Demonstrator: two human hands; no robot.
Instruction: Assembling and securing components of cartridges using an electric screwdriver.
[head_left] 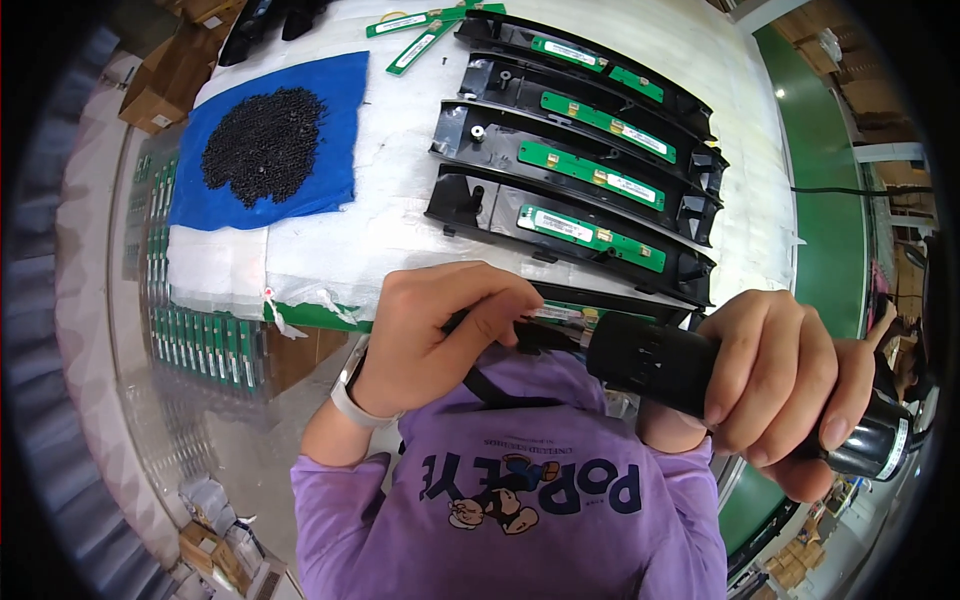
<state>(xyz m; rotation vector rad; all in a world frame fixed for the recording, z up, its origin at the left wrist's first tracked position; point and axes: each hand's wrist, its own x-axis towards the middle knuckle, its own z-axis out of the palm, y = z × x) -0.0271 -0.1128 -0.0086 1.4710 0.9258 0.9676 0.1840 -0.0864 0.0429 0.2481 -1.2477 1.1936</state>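
Right hand (775, 390) had fingers wrapped round black cylindrical tool (650, 362), judged stiff, hefty, best gripped mid-barrel; left hand (440, 322) had fingers drawn together near its tip, any hold unclear.

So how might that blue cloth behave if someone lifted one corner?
The blue cloth would probably sag, since its edges look thin and wavy. The heap of tiny black pieces likely weighs it down, and, with no rim around it, would probably slide.

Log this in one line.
right hand: gripping black cylindrical tool; left hand: near its front end; ahead: black housings with green boards
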